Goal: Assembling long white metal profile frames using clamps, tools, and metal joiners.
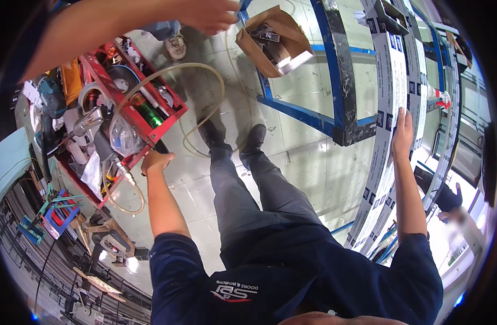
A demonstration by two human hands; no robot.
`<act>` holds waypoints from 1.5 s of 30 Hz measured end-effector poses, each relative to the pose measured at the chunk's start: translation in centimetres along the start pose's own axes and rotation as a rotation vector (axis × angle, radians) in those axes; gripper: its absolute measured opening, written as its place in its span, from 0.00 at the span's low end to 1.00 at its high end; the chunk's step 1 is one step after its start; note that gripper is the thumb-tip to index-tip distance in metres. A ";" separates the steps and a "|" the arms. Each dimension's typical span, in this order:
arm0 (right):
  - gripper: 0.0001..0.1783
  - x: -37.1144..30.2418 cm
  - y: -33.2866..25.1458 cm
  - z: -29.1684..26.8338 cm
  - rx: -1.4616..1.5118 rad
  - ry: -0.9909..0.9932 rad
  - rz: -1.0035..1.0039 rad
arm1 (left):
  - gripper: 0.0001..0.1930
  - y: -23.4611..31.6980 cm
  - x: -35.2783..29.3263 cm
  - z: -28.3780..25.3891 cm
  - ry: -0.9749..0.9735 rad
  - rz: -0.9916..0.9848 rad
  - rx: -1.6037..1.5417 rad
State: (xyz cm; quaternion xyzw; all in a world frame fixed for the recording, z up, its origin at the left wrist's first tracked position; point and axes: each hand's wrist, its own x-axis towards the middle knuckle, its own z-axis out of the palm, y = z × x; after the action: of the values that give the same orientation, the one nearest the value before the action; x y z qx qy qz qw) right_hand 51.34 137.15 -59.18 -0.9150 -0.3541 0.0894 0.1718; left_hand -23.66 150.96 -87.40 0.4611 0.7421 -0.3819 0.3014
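Note:
At the corner of a red tool cart (175, 116), my left hand (157, 161) is closed around what looks like a dark handle; the fingers partly hide it. The cart is loaded with tools, among them an air drill (105, 143) with a clear hose (175, 66), a plastic bag (125, 135) and a green can (149, 114). On the right side, my right hand (403, 135) lies with stretched fingers against the edge of a long profile wrapped in white printed film (386, 138).
Another person's hand (210, 16) reaches in from the top, and a shoe (175, 47) stands beyond the cart. A cardboard box (273, 40) with metal parts rests by a blue steel frame (302, 114). The hose loops across the tiled floor (292, 168) near my feet.

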 end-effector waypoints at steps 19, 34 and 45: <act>0.42 -0.1 0.3 -0.6 0.052 -0.009 -0.002 | 0.29 -3.8 -13.1 8.4 0.292 -0.025 -0.052; 0.49 -1.2 -1.3 -2.5 0.016 0.031 -0.015 | 0.34 -11.4 -38.9 14.3 0.060 0.176 -0.101; 0.49 -1.1 -1.2 -4.5 -0.029 0.036 0.043 | 0.26 -12.1 -46.5 14.5 0.117 0.304 -0.788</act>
State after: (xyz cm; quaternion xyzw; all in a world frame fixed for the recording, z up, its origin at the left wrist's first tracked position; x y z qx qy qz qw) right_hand 51.04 136.08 -54.55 -0.9263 -0.3323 0.0713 0.1629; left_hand -15.08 114.16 -54.31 0.4356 0.7707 0.0066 0.4649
